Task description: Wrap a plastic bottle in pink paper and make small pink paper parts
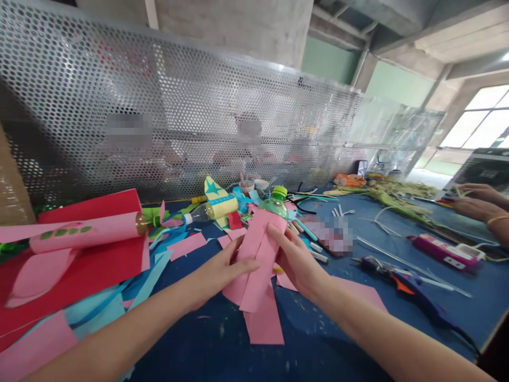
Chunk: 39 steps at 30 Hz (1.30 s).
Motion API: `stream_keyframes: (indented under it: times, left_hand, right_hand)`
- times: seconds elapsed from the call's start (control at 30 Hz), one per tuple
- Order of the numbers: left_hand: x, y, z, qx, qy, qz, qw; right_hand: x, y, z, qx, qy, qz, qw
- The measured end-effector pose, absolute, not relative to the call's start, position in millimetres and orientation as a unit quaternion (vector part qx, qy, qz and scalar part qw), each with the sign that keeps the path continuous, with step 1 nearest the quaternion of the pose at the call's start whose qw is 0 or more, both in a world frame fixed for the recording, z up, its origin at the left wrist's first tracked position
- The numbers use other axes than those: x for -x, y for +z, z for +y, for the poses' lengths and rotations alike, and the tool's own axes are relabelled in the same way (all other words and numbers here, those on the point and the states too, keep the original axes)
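Note:
A green plastic bottle (274, 201) with a lime cap stands tilted away from me in the middle. Pink paper (258, 249) is wrapped around its body, and strips of it hang down toward me. My left hand (234, 265) is closed on the wrapped bottle from the left, thumb across the paper. From the right, my right hand (292, 252) grips the same bottle, its thumb pressing the paper near the top. The bottle's lower body is hidden under the paper.
A pink-wrapped bottle (91, 232) lies on red sheets (119, 270) at left. Behind my hands lies a yellow-decorated bottle (214, 208). On the right are a blue glue gun (417, 294), a purple power strip (445, 252) and another person's hands (479, 204). A perforated metal screen (207, 116) closes the back.

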State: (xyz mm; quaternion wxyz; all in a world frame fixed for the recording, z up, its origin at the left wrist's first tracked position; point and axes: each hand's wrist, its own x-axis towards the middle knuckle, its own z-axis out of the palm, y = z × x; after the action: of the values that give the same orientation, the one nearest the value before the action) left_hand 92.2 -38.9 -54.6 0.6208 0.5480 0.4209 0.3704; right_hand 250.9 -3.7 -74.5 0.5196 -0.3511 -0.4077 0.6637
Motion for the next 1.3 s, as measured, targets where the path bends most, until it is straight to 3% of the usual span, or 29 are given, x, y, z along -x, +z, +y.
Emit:
stream_keyframes:
  times: [0.23, 0.53, 0.73, 0.9, 1.3]
  left_hand:
    - [-98, -58, -42, -0.563, 0.397, 0.463, 0.558]
    - [-94, -58, -39, -0.539, 0.395, 0.412, 0.619]
    - [-93, -56, -40, -0.558, 0.375, 0.462, 0.578]
    - [-88, -53, -37, -0.540, 0.348, 0.383, 0.663]
    - [-86, -51, -39, -0.601, 0.285, 0.367, 0.650]
  right_hand:
    - [-250, -82, -9, 0.395, 0.633, -0.424, 0.514]
    - [-249, -78, -12, 0.394, 0.629, -0.427, 0.517]
    - [-248, -77, -12, 0.385, 0.635, -0.424, 0.519]
    - [-252, -77, -8, 0.392, 0.637, -0.414, 0.519]
    - [-255, -72, -4, 0.344, 0.635, -0.422, 0.549]
